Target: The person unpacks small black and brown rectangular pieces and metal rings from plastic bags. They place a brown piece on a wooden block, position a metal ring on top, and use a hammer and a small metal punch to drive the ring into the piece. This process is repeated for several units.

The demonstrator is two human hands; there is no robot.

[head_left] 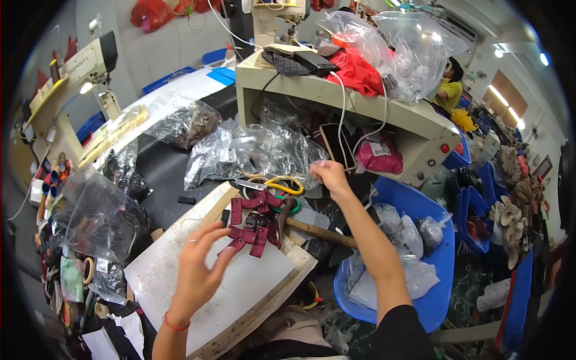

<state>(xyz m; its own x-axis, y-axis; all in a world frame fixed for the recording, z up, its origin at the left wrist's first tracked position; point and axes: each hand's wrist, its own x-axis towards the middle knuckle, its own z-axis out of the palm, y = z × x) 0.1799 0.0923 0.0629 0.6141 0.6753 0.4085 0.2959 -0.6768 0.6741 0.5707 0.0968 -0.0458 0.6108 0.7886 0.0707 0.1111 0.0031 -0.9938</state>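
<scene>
My left hand is over the white board, fingers spread and curved, nothing visible in them. Its fingertips come close to a cluster of maroon straps with dark buckles, lying at the board's far corner. Farther off to the right, my right hand is closed in a pinch at the right end of a crumpled clear plastic bag. Between the hands lie scissors with yellow handles, a green-handled tool and a hammer with a wooden handle.
A blue tub holding clear bags stands at my right. Behind the bag, a cream shelf shelters a phone and a pink packet. Sewing machines stand at the back. Another person sits far right.
</scene>
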